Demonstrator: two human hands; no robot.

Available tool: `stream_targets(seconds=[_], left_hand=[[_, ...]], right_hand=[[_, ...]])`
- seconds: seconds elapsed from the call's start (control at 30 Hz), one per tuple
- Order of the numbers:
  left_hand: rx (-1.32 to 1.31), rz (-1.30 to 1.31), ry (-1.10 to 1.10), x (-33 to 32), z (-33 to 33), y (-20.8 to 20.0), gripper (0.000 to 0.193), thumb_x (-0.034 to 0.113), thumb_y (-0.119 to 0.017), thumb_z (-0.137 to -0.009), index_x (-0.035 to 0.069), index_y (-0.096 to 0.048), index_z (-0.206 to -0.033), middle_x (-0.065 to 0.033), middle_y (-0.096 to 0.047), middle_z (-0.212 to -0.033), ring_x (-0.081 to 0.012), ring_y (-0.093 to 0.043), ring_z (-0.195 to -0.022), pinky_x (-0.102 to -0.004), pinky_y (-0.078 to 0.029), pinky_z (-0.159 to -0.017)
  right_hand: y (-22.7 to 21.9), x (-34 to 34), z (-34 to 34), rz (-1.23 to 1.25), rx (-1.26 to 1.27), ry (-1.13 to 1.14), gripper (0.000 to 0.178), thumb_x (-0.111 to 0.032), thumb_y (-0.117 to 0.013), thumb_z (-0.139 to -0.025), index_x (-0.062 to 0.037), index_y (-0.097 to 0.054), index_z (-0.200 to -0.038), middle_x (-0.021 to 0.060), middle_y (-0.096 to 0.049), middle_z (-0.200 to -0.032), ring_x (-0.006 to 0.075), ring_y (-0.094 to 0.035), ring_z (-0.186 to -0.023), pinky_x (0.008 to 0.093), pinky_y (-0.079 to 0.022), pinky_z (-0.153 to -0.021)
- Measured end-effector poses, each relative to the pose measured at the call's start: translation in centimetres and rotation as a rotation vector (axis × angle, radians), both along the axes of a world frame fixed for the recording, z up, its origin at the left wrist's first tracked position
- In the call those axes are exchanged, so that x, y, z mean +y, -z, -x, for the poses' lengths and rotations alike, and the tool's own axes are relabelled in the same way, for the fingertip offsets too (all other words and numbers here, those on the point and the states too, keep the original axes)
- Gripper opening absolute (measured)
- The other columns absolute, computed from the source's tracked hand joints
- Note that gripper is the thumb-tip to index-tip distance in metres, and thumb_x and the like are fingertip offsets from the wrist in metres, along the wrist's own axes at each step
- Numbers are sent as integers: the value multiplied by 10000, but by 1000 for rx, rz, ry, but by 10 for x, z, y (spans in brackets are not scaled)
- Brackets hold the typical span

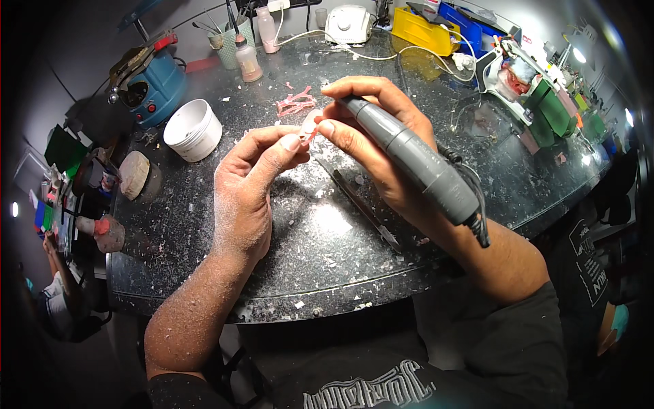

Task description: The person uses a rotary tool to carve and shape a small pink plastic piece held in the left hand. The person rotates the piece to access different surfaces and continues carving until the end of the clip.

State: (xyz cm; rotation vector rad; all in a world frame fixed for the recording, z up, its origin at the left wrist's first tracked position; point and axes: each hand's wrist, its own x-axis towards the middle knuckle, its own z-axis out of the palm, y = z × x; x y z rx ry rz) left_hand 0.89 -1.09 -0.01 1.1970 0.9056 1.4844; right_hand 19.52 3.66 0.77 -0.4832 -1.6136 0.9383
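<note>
Dusted with pale powder, my left hand (244, 180) pinches a small pink and whitish piece (310, 124), which looks like a denture part, between thumb and fingers. My right hand (373, 151) is wrapped round a grey rotary handpiece (424, 158), its cable trailing off the back end. The handpiece's front end lies by my right fingertips, and I cannot make out its bit. My right thumb tip is at the edge of the pink piece. Thin pink offcut strips (296, 102) lie on the dark bench just beyond. Below my hands rests a slim metal tool (361, 204).
On the dusty, speckled bench (204, 232) stand a white tub (193, 131) and a blue machine (154, 88) at left. Dropper bottle (248, 61), white control box (349, 24) and yellow bin (424, 31) line the back. A white cable (381, 56) crosses behind my right hand.
</note>
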Motion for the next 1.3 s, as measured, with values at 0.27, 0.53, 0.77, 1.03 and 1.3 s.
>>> stream_targets(seconds=[0.27,0.53,0.77,1.03,1.3], left_hand=[[-104,123,136,-1,0,3,211,120,-725,-956,14,-694,-1135,-70,-715,-1073,-157,-678,-1014,-332,-513,-979],[-254,246,288,2,9,3,259,246,-623,-1033,98,-614,-1245,-10,-667,-1071,-157,-637,-1053,-365,-486,-986],[-56,101,117,1,2,4,331,199,-628,-1005,32,-590,-1288,-90,-679,-1156,-151,-632,-1084,-350,-478,-986],[-43,-47,43,1,1,3,216,140,-660,-994,24,-657,-1177,-104,-727,-1133,-171,-678,-1033,-337,-501,-965],[-124,76,50,1,1,1,193,203,-650,-1019,42,-665,-1125,-96,-735,-1065,-172,-696,-969,-333,-515,-941]], right_hand=[[-3,-2,1,200,101,-156,313,5,-651,-984,-14,-579,-1288,137,-707,-1123,180,-676,-1112,312,-541,-997],[1,-1,1,262,118,-276,349,28,-679,-954,-28,-581,-1285,127,-704,-1161,189,-682,-1119,329,-546,-1004],[1,-1,2,-170,-103,40,392,53,-729,-901,-31,-607,-1264,89,-706,-1082,142,-702,-1026,263,-579,-895],[-1,-4,4,-312,-118,98,397,92,-724,-880,-17,-620,-1247,80,-694,-1118,148,-703,-1037,261,-569,-923],[0,0,3,-254,-87,92,406,87,-730,-884,-12,-608,-1258,82,-695,-1115,158,-706,-1043,279,-573,-934]])
